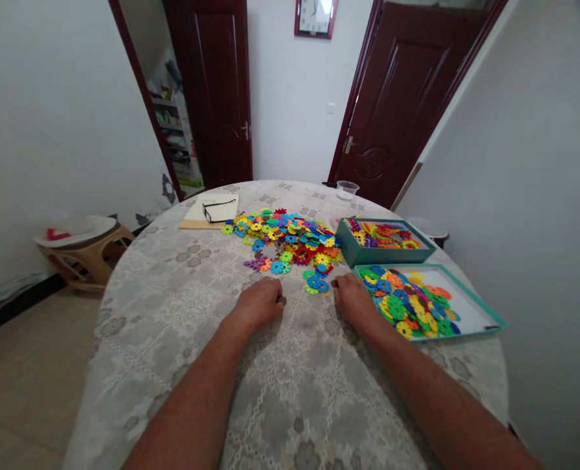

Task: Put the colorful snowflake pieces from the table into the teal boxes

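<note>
My left hand rests on the round table with its fingers curled into a loose fist; nothing shows in it. My right hand lies on the cloth beside it, fingers curled under, next to the near corner of a teal box lid that holds several coloured plastic gear discs. A small cluster of blue and green discs sits between the two hands, just beyond them. Farther back spreads a big pile of coloured discs. A teal box with more discs stands behind the lid.
A notebook with black glasses on it lies at the far left of the table. A clear plastic cup stands at the far edge. A low stool sits on the floor to the left. Two dark red doors are behind.
</note>
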Action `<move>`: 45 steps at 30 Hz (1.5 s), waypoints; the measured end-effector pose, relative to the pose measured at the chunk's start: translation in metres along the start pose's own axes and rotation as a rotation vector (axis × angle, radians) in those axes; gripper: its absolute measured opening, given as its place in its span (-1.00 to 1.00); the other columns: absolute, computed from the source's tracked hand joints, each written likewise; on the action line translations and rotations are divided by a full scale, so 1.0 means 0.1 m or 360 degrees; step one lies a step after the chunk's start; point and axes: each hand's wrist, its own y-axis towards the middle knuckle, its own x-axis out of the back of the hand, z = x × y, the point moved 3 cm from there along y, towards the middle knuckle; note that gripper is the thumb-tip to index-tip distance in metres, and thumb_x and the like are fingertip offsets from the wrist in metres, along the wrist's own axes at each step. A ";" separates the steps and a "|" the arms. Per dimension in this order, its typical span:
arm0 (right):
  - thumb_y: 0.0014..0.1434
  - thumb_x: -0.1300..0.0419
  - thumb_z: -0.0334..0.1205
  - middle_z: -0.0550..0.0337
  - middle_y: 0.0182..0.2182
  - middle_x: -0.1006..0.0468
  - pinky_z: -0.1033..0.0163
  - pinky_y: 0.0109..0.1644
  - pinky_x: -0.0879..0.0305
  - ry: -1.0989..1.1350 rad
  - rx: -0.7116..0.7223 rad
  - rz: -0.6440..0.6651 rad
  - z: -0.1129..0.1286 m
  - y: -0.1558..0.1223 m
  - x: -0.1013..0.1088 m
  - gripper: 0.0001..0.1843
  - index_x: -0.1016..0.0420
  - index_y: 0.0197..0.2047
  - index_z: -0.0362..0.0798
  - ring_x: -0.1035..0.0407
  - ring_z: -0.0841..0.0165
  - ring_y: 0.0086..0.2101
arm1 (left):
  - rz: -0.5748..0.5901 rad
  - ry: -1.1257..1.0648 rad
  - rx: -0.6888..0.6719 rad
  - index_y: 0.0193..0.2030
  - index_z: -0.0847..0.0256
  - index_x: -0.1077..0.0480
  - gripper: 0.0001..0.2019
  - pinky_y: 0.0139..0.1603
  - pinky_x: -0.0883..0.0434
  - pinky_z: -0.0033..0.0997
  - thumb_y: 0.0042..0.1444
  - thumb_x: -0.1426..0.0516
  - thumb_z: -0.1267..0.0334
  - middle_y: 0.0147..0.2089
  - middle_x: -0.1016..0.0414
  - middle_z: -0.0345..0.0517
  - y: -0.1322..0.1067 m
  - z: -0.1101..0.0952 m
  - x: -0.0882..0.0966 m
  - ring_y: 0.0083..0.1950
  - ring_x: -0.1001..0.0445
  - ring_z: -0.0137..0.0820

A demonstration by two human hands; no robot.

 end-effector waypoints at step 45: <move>0.24 -0.13 -0.32 0.18 -0.27 -0.56 0.29 -0.12 -0.26 0.0816 0.0031 0.0111 -0.09 -0.06 0.11 -0.89 -0.46 -0.19 -0.01 -0.43 0.32 -0.22 | -0.0107 0.0182 0.0017 0.00 0.15 -0.48 -0.69 -0.07 -0.43 -0.22 0.39 0.06 0.15 0.01 -0.58 0.11 0.04 -0.07 -0.09 0.01 -0.57 -0.11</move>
